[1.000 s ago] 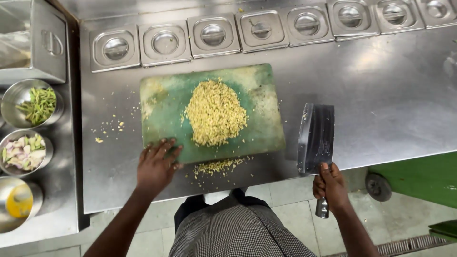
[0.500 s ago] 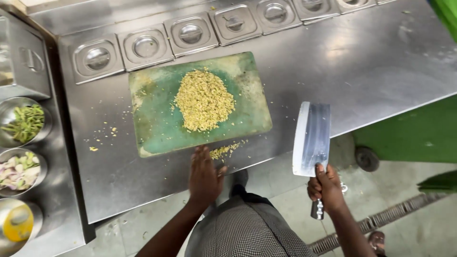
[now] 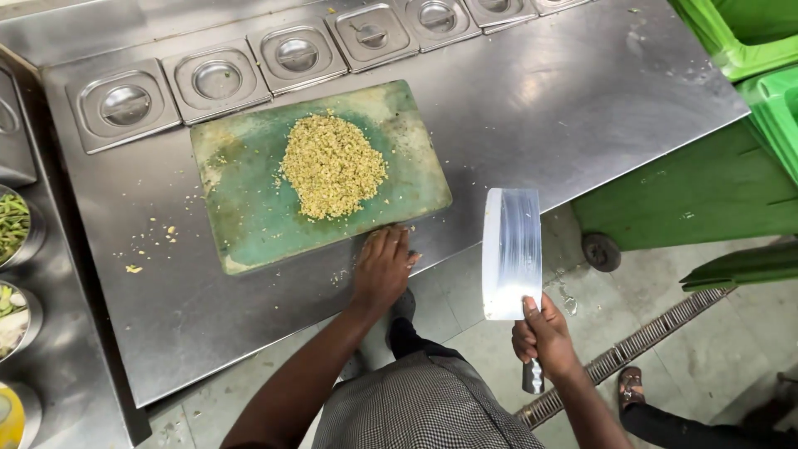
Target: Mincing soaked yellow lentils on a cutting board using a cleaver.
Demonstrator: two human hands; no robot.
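Gripping a cleaver [image 3: 511, 251], right hand [image 3: 544, 337]; left hand [image 3: 382, 268] touches green board [image 3: 249, 208].

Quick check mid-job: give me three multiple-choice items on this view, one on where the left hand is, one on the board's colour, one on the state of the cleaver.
1. Where is the left hand?
A. Flat at the near edge of the cutting board
B. On a lidded container
C. Inside a bowl

2. What colour is the cutting board?
A. White
B. Green
C. Red

3. How is the cleaver?
A. Lying on the board
B. Stuck in the chopped pile
C. Held off the counter by the right hand

Answers: 1 A, the fingers rest beside the board's near edge; 2 B, its worn surface is green; 3 C, the blade hangs past the counter's edge over the floor.
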